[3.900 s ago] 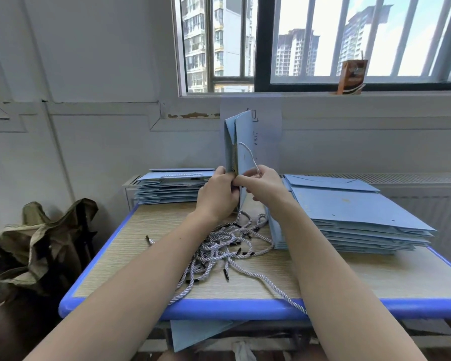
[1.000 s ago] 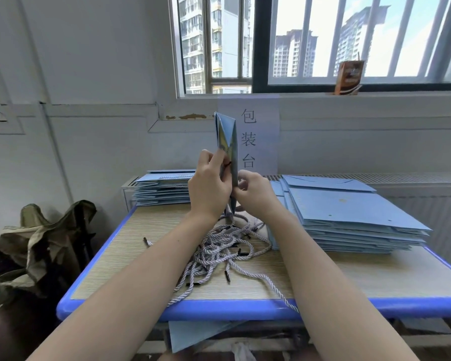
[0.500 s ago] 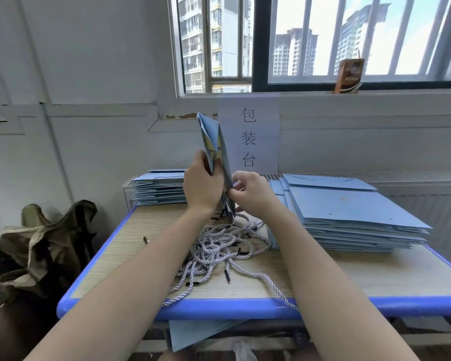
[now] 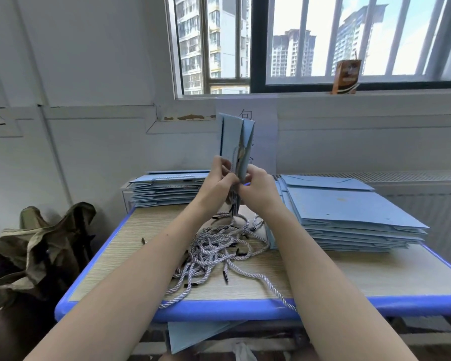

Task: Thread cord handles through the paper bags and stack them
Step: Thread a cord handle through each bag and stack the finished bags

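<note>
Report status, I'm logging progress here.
Left hand and right hand both grip upright folded blue paper bag. Twisted grey cord handles heaped below. Nothing obstructing.

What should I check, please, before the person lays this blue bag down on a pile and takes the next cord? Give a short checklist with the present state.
1. Bag held firmly: ok. The left hand and the right hand both pinch the lower edge of the upright blue bag.
2. Cord through the holes: cannot tell; the fingers hide them.
3. Cord ends secured: cannot tell.
4. Room on the left pile: ok; its top bag already shows a cord handle.
5. More cords ready: ok; the cord heap lies on the table.
6. Loose cord at the table's front edge: not ok; it hangs over.
</note>
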Available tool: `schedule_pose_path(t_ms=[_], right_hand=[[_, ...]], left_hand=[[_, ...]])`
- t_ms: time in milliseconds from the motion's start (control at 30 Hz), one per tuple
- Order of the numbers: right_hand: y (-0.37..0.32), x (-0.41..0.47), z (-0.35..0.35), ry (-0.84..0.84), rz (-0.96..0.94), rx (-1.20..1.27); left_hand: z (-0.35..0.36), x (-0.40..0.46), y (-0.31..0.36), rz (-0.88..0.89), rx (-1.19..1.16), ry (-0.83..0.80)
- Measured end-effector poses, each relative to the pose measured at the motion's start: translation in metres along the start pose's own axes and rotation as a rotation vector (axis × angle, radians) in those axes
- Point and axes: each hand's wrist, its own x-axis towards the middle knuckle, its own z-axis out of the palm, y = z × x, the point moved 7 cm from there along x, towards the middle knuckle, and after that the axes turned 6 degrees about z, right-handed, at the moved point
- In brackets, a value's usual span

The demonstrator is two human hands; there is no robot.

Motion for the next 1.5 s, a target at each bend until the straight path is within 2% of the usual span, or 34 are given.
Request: schedule_pose_path(t_ms=[167,333,467,533,667,800,933,1067,1267,1367,1500], right_hand=[[0.013,0.004,-0.010,0.101,0.139,0.175],[0.023,0.008,-0.017,0.181,0.260,0.353],[0.028,0.005,-0.021,0.241,0.341,0.550],[0.031,0.005,-0.025,0.276,0.369,0.650],[0.029,0.009,-0.024,0.277,0.358,0.831],[0.018,0.006,-0.016,0.156,0.306,0.927],[0.017,0.004,-0.007,0.075,0.365,0.921],[0.019,0.002,-0.003,0.033,0.450,0.990],[0.028,0.001,-0.017,0.138,0.503,1.094],[0.027,0.000,-0.018,0.163,0.505,1.093],[0.026,-0.002,-0.017,0.150,0.515,1.142]], left_hand=[[0.010,-0.003,0.000,0.024,0.104,-0.080],[-0.006,0.002,-0.012,0.019,0.352,0.057],[-0.019,0.004,-0.023,-0.116,0.395,0.154],[-0.020,0.004,-0.024,-0.180,0.386,0.150],[-0.003,-0.001,-0.019,-0.279,0.120,0.040],[-0.004,-0.001,-0.013,-0.290,-0.153,0.080],[-0.006,0.000,-0.011,-0.262,-0.250,0.097],[-0.015,0.000,-0.005,-0.256,-0.345,0.210],[-0.044,-0.003,-0.007,-0.283,-0.349,0.409],[-0.052,0.003,-0.017,-0.262,-0.376,0.437],[-0.047,-0.007,0.002,-0.230,-0.467,0.469]])
